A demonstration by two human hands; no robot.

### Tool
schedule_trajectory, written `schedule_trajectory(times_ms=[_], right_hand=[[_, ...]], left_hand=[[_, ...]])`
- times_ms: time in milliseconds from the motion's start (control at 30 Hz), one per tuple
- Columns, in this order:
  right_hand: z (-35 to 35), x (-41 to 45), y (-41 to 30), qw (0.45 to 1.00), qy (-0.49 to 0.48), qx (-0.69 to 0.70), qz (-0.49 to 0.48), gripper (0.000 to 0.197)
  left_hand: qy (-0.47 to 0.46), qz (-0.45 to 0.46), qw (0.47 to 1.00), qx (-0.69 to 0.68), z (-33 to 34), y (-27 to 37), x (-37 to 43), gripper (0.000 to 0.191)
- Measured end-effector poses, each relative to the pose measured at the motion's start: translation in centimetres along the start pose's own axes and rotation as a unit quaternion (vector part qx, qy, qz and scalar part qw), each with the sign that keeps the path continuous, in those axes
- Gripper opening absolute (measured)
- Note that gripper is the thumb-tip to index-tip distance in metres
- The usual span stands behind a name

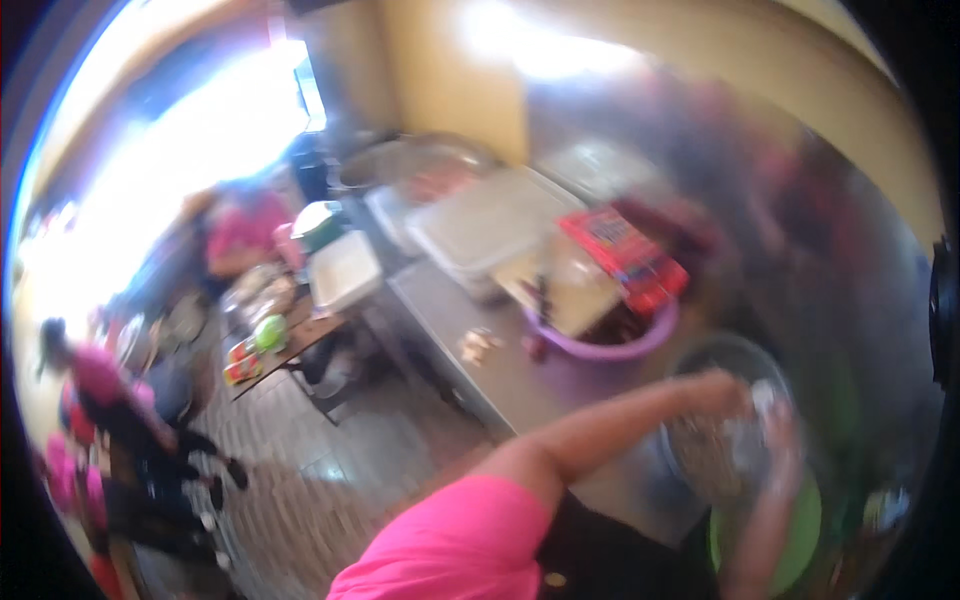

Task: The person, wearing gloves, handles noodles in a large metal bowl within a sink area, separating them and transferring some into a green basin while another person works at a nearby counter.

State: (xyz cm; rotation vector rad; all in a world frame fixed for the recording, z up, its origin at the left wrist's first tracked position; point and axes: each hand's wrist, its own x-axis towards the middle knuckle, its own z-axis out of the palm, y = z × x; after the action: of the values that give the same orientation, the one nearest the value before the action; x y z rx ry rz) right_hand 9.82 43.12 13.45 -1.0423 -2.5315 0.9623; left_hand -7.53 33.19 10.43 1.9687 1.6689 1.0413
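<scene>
My left hand (716, 394) reaches over a clear basin (739, 345) with its fingers curled. Close by, my right hand (782, 439) rises from the lower right. A small white object (763, 396) sits at the fingertips of my right hand, against my left; blur hides what it is. Whether my left fingers also grip it cannot be told. Brownish contents (701, 454) lie in the basin below, and something pale and translucent (742, 446) is beside them. A green basin (806, 525) stands under or beside the clear one.
Left of the basin, a purple tub (600, 352) carries a cutting board (581, 300), a dark-handled knife (541, 296) and a red packet (622, 251). Pale pieces (478, 345) lie on the metal counter (442, 300). Lidded containers (487, 217) stand behind. Other people in pink (247, 225) are at left.
</scene>
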Motion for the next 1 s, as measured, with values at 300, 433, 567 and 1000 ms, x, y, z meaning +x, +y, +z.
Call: schedule_trajectory(times_ms=[300,433,567,1000], right_hand=[[0.5,-0.7,-2.2,0.904,-0.053,0.421,-0.044,0.02],[0.5,-1.7,-1.5,0.895,-0.023,0.445,-0.033,0.02],[0.1,-2.6,-2.7,0.902,-0.043,0.43,-0.007,0.021],[1.0,-0.7,-2.4,0.899,-0.076,0.419,-0.098,0.019]], left_hand=[[0.14,-0.169,0.755,-0.618,-3.5,3.5,-0.4,0.022],[0.182,-0.157,0.711,-0.661,-3.5,1.7,1.8,0.018],[0.216,-0.16,0.697,-0.665,-3.9,0.3,2.1,0.02],[0.045,-0.141,0.97,-0.19,-1.9,0.9,1.4,0.028]])
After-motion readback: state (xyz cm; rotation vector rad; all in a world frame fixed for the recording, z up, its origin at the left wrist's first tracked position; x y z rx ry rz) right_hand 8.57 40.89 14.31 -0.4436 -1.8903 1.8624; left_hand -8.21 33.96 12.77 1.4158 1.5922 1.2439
